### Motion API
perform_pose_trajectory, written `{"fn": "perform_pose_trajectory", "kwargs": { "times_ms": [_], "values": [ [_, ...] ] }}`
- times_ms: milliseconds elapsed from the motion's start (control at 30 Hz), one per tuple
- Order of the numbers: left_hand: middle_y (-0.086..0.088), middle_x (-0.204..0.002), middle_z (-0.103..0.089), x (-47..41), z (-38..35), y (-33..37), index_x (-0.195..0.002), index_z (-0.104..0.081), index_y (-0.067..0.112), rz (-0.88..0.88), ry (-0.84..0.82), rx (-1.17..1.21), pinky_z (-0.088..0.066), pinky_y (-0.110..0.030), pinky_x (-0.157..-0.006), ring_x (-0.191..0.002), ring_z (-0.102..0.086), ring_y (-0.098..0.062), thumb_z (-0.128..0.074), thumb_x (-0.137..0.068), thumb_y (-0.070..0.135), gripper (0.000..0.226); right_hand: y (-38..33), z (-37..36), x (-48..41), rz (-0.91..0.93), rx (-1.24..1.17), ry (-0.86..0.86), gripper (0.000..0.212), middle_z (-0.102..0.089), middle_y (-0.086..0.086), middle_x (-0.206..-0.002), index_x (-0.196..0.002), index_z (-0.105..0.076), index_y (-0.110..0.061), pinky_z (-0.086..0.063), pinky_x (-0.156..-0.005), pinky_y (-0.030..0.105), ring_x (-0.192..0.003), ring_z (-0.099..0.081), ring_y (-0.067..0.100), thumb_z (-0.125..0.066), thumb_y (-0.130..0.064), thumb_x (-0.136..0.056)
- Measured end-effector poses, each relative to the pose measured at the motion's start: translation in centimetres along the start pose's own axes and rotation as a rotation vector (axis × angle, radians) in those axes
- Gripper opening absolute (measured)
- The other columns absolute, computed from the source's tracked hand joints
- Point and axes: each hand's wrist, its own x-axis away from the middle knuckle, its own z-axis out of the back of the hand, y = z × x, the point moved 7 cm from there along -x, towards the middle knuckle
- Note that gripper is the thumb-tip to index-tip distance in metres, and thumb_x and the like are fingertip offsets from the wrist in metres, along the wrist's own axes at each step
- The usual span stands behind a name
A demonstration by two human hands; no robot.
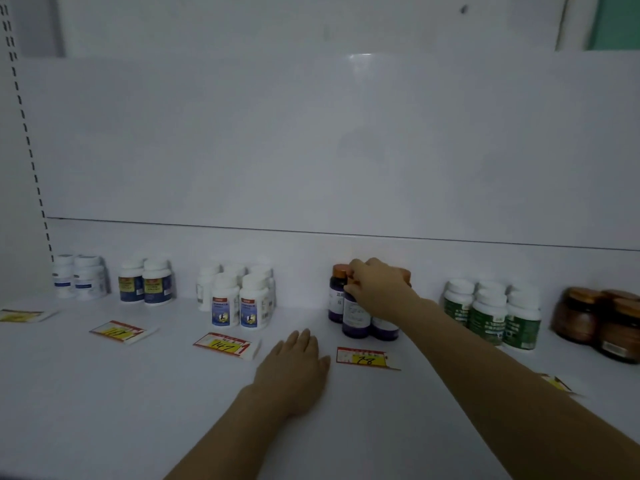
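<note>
Clearly the right hand (379, 288), directly above, grips the top of the upright bottle (355, 318); the left hand (294, 363) lies flat and relaxed on the shelf (138, 393) at its seven o'clock.

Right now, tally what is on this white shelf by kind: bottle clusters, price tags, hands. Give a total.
Clusters of white, purple and brown pill bottles: 6
Red-and-yellow paper price tags: 5
Bare hands: 2, left hand flat on the white shelf, right hand gripping an orange-capped dark purple bottle
Total: 13

White shelf (104, 410): clustered pill bottles (239, 303), price tags (223, 345) (yellow, handwritten) in front
</note>
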Motion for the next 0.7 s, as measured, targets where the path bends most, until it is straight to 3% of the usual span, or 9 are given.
{"fn": "perform_pose_trajectory", "kwargs": {
  "times_ms": [167, 300, 400, 500, 600, 700],
  "values": [
    [-0.004, -0.159, 0.005, 0.1, -0.3, 0.1, -0.151, 0.001, 0.011, -0.008, -0.006, -0.006, -0.001, -0.032, -0.118, -0.147, 0.004, -0.017, -0.011, -0.102, 0.041, 0.058, -0.1, -0.4, 0.0, -0.005, 0.013, 0.05, 0.021, -0.052, 0.008, -0.101, -0.117, -0.044, -0.013, -0.041, -0.087, 0.036, -0.087, -0.048, 0.022, -0.043, -0.024, -0.098],
    [-0.005, -0.159, 0.001, 0.3, 0.1, 0.0, -0.151, -0.002, 0.011, 0.003, 0.001, 0.06, -0.002, -0.032, -0.118, -0.147, 0.0, -0.018, -0.016, -0.102, 0.041, 0.059, -0.3, 0.5, 0.2, -0.021, -0.078, 0.044, 0.024, -0.051, 0.007, -0.103, -0.119, -0.048, -0.015, -0.043, -0.088, 0.036, -0.096, -0.052, 0.025, -0.047, -0.024, -0.097],
    [-0.005, -0.159, -0.011, 0.6, 2.0, 0.5, -0.15, -0.007, 0.01, 0.057, 0.065, 0.355, -0.015, -0.029, -0.115, -0.145, -0.014, -0.019, -0.04, -0.098, 0.039, 0.068, -0.1, 2.1, 0.5, -0.033, -0.275, 0.121, 0.025, -0.055, 0.005, -0.111, -0.119, -0.054, -0.02, -0.046, -0.087, 0.034, -0.102, -0.053, 0.024, -0.052, -0.025, -0.095],
    [-0.004, -0.149, -0.035, 0.1, 4.7, 1.4, -0.146, -0.022, 0.012, 0.018, 0.172, 0.708, -0.035, -0.024, -0.101, -0.134, -0.037, -0.018, -0.063, -0.087, 0.034, 0.075, 0.5, 4.3, 1.0, -0.04, -0.531, 0.234, 0.023, -0.057, -0.005, -0.105, -0.11, -0.059, -0.023, -0.043, -0.065, 0.014, -0.094, -0.053, 0.013, -0.062, -0.032, -0.09],
    [-0.003, -0.135, -0.052, -0.6, 5.7, 2.0, -0.137, -0.038, 0.015, -0.064, 0.217, 1.012, -0.042, -0.024, -0.093, -0.116, -0.053, -0.016, -0.07, -0.083, 0.024, 0.064, 1.2, 4.7, 1.6, -0.093, -0.788, 0.211, 0.025, -0.058, -0.008, -0.099, -0.107, -0.057, -0.026, -0.04, -0.052, 0.01, -0.084, -0.056, 0.006, -0.065, -0.038, -0.086],
    [-0.001, -0.122, -0.063, -0.5, 5.3, 2.1, -0.128, -0.051, 0.016, -0.128, 0.191, 1.101, -0.045, -0.022, -0.091, -0.104, -0.06, -0.011, -0.071, -0.081, 0.02, 0.051, 1.8, 3.4, 2.0, -0.119, -0.849, 0.202, 0.027, -0.058, -0.014, -0.09, -0.106, -0.057, -0.026, -0.043, -0.058, 0.013, -0.08, -0.054, -0.001, -0.063, -0.043, -0.086]
  ]
}}
